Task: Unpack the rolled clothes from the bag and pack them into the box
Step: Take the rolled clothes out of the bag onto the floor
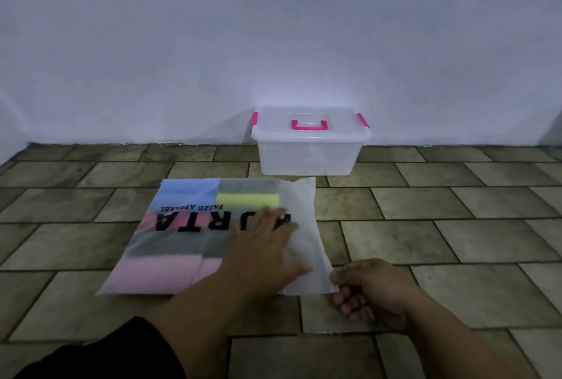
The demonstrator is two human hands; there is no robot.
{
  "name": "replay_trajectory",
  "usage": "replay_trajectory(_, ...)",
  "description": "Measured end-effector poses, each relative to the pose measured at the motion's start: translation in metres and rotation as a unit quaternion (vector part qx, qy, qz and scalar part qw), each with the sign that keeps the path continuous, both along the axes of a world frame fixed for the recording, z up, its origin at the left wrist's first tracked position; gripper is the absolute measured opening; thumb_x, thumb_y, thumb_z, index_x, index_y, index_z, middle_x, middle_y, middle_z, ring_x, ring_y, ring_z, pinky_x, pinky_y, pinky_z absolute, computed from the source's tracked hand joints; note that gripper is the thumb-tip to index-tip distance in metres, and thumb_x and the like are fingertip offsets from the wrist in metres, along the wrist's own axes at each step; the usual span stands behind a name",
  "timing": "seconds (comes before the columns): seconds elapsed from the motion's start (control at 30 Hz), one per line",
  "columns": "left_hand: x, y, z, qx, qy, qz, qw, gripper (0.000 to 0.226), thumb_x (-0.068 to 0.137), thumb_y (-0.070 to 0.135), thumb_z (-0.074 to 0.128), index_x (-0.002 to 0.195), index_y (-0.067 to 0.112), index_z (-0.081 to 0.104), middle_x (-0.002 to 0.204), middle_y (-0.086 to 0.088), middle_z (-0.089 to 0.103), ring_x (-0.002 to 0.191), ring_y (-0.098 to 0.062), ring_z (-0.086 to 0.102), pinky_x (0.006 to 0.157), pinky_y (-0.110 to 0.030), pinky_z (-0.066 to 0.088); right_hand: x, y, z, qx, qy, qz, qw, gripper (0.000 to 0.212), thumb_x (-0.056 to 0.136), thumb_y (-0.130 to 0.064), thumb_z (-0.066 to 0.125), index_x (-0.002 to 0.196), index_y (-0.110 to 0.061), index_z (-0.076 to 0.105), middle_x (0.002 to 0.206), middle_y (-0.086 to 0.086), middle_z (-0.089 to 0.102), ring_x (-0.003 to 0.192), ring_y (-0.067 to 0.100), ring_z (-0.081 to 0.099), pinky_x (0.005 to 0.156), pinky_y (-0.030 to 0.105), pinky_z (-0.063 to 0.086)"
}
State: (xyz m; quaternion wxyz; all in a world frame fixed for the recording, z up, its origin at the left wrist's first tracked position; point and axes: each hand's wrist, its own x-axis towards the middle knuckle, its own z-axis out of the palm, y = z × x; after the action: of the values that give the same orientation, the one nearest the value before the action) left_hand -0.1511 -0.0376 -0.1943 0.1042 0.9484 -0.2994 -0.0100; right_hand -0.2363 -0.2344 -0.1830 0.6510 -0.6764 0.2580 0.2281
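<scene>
Two hands open the bag (194, 244): left hand (261, 244) flat, pressing; right hand (365, 290) pinching its corner; peel gently.

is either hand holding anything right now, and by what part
The right hand pinches the translucent bag at its near right corner. The left hand only presses flat on top of the bag, gripping nothing.
</scene>
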Motion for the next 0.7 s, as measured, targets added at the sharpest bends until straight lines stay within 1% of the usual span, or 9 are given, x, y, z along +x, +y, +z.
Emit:
replay_trajectory(0.03,-0.014,-0.004,0.0,-0.035,-0.035,-0.073,0.996,0.067,0.072,0.079,0.042,0.126,0.04,0.039,0.143,0.008,0.034,0.133,-0.019,0.034,0.106,-0.044,0.026,0.0,0.001,-0.001,0.01,0.002,-0.005,1.0,0.017,0.084,-0.014,0.064,0.071,-0.004,0.067,0.062,0.014,0.064,0.047,0.021,0.056,0.046,0.027,0.045)
replay_trajectory(0.07,-0.027,-0.01,0.0,-0.061,-0.064,-0.137,0.987,0.057,0.073,0.077,0.044,0.114,0.038,0.046,0.127,0.008,0.047,0.116,-0.013,0.047,0.096,-0.035,0.035,0.0,0.002,-0.003,0.015,0.001,-0.009,1.0,0.017,0.083,-0.014,0.064,0.068,-0.006,0.067,0.06,0.013,0.063,0.046,0.02,0.054,0.045,0.026,0.043)
replay_trajectory(0.13,-0.042,-0.019,-0.001,-0.082,-0.1,-0.206,0.97,0.038,0.08,0.065,0.046,0.099,0.033,0.052,0.102,0.009,0.057,0.09,-0.009,0.051,0.081,-0.03,0.044,0.0,0.004,-0.005,0.013,-0.006,-0.019,1.0,0.019,0.079,-0.012,0.064,0.06,-0.011,0.067,0.056,0.009,0.058,0.042,0.018,0.049,0.042,0.023,0.038)
replay_trajectory(0.2,-0.042,-0.024,0.0,-0.111,-0.119,-0.216,0.963,0.022,0.088,0.048,0.048,0.091,0.028,0.057,0.09,0.009,0.06,0.079,-0.009,0.052,0.074,-0.029,0.045,0.0,0.005,-0.007,0.003,-0.013,-0.03,0.999,0.021,0.074,-0.009,0.065,0.053,-0.013,0.065,0.051,0.006,0.052,0.039,0.015,0.042,0.04,0.021,0.032)
replay_trajectory(0.3,-0.034,-0.027,0.002,-0.125,-0.128,-0.241,0.954,0.019,0.091,0.034,0.053,0.082,0.023,0.065,0.076,0.008,0.062,0.066,-0.007,0.051,0.065,-0.02,0.034,0.001,0.006,-0.012,0.018,-0.004,-0.044,0.999,0.022,0.071,-0.009,0.066,0.051,-0.016,0.059,0.048,0.003,0.045,0.039,0.015,0.035,0.039,0.02,0.026)
replay_trajectory(0.4,-0.028,-0.025,0.002,-0.156,-0.043,-0.236,0.958,0.017,0.089,0.029,0.057,0.08,0.019,0.067,0.076,0.007,0.061,0.066,-0.001,0.042,0.061,-0.012,0.027,0.008,0.008,-0.013,0.013,0.008,-0.04,0.999,0.022,0.072,-0.01,0.062,0.05,-0.014,0.058,0.047,0.002,0.042,0.039,0.015,0.033,0.04,0.02,0.024)
replay_trajectory(0.5,-0.02,-0.022,-0.001,-0.209,0.091,-0.178,0.957,0.015,0.087,0.03,0.061,0.082,0.017,0.067,0.081,0.009,0.059,0.071,0.0,0.047,0.066,-0.011,0.041,0.03,0.006,-0.009,-0.041,0.019,-0.019,0.999,0.023,0.075,-0.014,0.062,0.053,-0.012,0.059,0.048,0.002,0.044,0.04,0.014,0.035,0.039,0.021,0.028)
replay_trajectory(0.6,-0.014,-0.019,0.002,-0.219,0.156,-0.166,0.949,0.011,0.084,0.029,0.065,0.084,0.018,0.068,0.082,0.014,0.057,0.074,0.002,0.052,0.071,-0.013,0.047,0.073,-0.003,-0.006,-0.089,0.028,-0.035,0.995,0.027,0.082,-0.018,0.063,0.057,-0.013,0.055,0.047,0.001,0.044,0.041,0.013,0.036,0.039,0.022,0.032)
replay_trajectory(0.7,-0.008,-0.016,0.006,-0.218,0.221,-0.165,0.936,0.011,0.083,0.025,0.068,0.087,0.015,0.069,0.09,0.005,0.065,0.078,0.002,0.056,0.073,-0.011,0.049,0.127,-0.01,-0.001,-0.12,-0.013,-0.076,0.99,0.025,0.083,-0.016,0.066,0.06,-0.011,0.056,0.048,0.002,0.045,0.044,0.014,0.038,0.042,0.023,0.035)
